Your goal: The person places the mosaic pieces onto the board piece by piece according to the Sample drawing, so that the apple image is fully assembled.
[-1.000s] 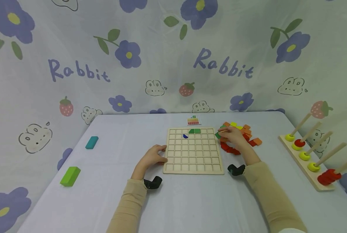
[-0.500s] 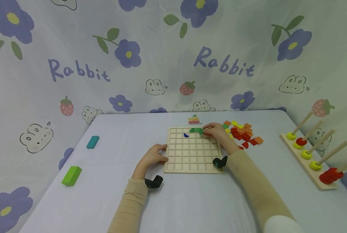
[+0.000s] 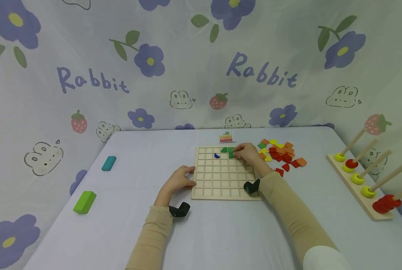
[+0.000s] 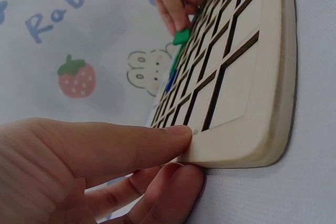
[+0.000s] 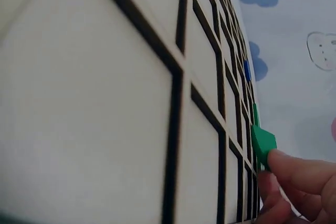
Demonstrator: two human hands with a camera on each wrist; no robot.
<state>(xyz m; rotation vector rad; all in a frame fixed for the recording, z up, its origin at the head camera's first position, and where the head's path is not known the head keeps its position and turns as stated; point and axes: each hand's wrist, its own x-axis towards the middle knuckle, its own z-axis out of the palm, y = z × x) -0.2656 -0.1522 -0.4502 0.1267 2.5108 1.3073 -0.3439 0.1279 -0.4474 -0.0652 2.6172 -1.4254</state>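
Note:
A wooden grid board (image 3: 217, 176) lies on the table in front of the person. At its left edge the left hand (image 3: 179, 178) grips the rim, the thumb (image 4: 157, 142) on top and the fingers curled against the side. The right hand (image 3: 247, 153) is over the board's far right part, pinching a green tile (image 5: 263, 141) by its edge. In the right wrist view this tile stands tilted against the grid. Green pieces (image 3: 225, 150) sit in the far row, and a blue rounded piece (image 3: 216, 155) lies nearby on the grid. Part of the far right cells is hidden by the right hand.
Loose red, orange, yellow and green tiles (image 3: 282, 152) are heaped right of the board. A small pattern card (image 3: 226, 137) lies behind it. A wooden peg stand (image 3: 359, 185) with rings stands far right. A teal block (image 3: 109, 163) and a green block (image 3: 85, 202) lie left.
From the tile heap, the right hand has moved left to the board with a green tile, then lowered it slightly toward the grid. The left hand has stayed on the board's edge.

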